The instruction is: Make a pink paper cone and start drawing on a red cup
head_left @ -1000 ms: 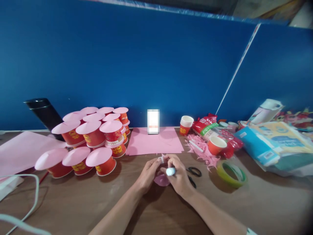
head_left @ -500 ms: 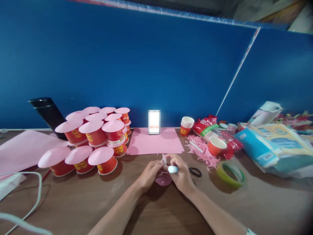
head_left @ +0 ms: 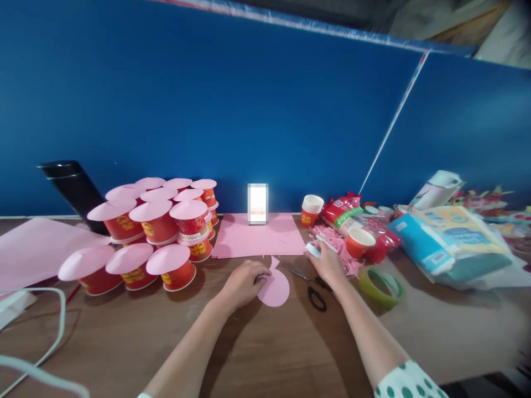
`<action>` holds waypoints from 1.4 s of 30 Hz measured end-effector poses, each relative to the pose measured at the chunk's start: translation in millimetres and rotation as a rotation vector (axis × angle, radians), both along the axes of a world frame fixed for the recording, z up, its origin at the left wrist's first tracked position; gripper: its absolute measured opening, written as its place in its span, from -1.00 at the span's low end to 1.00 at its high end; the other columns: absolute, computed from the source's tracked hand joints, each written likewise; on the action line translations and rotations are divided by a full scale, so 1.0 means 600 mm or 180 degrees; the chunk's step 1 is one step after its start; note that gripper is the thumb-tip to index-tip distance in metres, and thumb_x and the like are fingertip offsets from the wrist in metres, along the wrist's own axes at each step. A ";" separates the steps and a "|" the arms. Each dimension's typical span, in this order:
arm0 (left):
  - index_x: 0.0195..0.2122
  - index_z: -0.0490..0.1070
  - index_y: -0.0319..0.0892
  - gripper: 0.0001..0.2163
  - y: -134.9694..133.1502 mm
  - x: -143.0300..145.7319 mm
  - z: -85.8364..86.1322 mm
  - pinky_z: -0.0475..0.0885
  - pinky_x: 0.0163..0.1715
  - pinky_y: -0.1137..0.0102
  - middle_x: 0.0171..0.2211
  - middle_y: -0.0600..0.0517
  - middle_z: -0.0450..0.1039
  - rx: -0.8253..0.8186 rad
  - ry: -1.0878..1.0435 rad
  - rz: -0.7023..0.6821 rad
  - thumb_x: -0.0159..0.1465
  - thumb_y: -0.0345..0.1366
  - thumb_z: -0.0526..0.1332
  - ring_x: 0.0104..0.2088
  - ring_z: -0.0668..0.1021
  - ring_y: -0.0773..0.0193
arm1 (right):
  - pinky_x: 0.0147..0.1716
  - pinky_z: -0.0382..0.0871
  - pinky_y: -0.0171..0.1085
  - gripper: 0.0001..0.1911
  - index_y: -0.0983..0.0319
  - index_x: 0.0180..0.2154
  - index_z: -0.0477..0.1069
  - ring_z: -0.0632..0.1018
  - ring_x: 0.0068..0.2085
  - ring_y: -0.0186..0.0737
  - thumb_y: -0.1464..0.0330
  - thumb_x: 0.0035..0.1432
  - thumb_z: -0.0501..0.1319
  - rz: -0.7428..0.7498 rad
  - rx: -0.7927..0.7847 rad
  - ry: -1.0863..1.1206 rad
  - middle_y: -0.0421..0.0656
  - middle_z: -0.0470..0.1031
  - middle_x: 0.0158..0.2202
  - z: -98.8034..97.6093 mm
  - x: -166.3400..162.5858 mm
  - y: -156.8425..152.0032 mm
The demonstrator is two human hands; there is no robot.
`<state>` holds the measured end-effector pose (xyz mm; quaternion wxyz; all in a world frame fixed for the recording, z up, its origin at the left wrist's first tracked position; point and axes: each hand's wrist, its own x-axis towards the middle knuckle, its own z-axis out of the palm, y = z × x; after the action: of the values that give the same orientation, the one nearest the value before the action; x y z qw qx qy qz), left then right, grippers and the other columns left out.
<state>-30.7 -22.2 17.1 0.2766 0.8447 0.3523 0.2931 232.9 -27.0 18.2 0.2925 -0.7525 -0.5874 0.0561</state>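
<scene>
The left hand (head_left: 244,283) is at the left edge of a round pink disc (head_left: 276,291), which lies in the near middle of the worktop (head_left: 265,354). Its fingers are bent there, but I cannot tell whether they pinch the paper or only rest on it. A small pointed pink piece (head_left: 274,262) is at the far edge of the disc; whether it is joined, I cannot see. The right hand (head_left: 331,266) grips a white tube (head_left: 313,250) between its fingers, at the left side of the pink scraps (head_left: 352,266). If the tube is put down carelessly on its side, it could roll among these scraps and be hard to find. The scissors (head_left: 307,279) lie between the disc and the right hand, with blades towards the far left, so a quick return of this hand may push them against the thin disc. The disc itself could bend or slide if the left fingers press unevenly. The tape roll (head_left: 375,292), just right of the right wrist, might be knocked by a wide movement.
</scene>
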 end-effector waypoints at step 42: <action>-0.21 0.52 -0.13 -0.77 -0.043 -0.045 -0.025 0.34 -0.04 0.29 -0.17 -0.07 0.53 0.0628 0.0321 0.0200 0.18 -0.38 0.10 -0.10 0.50 0.15 | -0.56 0.22 -0.34 -0.76 0.23 -0.38 0.35 0.30 -0.59 -0.36 0.18 0.06 0.21 0.1531 0.0536 0.2779 -0.30 0.30 -0.63 0.006 -0.148 -0.093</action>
<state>-57.9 -48.2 2.2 0.1647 0.8700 0.3615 0.2920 144.3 -82.8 22.0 0.5492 -0.4761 -0.5696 0.3837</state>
